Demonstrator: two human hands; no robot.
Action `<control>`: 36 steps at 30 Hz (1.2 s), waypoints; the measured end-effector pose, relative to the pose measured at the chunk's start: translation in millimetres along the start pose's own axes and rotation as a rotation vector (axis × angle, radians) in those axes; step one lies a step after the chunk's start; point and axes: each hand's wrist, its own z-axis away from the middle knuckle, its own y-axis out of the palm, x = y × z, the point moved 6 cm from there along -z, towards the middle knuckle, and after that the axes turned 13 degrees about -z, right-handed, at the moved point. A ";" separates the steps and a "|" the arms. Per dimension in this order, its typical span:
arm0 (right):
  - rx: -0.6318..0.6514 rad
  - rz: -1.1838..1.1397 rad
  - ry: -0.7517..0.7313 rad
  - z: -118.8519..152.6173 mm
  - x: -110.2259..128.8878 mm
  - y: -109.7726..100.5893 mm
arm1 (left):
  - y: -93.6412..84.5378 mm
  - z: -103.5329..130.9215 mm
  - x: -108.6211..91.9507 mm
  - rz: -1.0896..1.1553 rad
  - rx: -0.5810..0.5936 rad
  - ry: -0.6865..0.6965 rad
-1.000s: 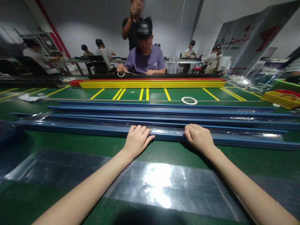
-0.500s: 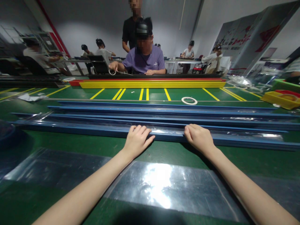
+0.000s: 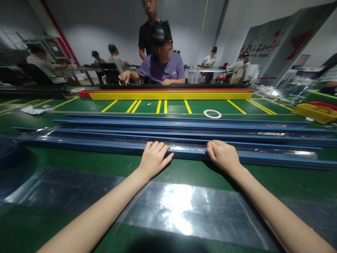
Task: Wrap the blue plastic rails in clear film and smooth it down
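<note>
Characters are running across a grey panel, unreadably blurred; a small white emblem is marking a purple shirt.

On the table, the long rails lie between a sheet in front and a tape roll behind.

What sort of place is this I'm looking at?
Likely a workshop for handwork. The left hand and right hand rest on the front one of several long blue strips across a green table; a white ring, perhaps tape, lies beyond, and people sit in the background.
</note>
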 end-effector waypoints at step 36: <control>-0.022 -0.003 0.007 0.1 1.3 -2.1 | -0.9 1.4 2.9 -0.032 -0.011 -0.058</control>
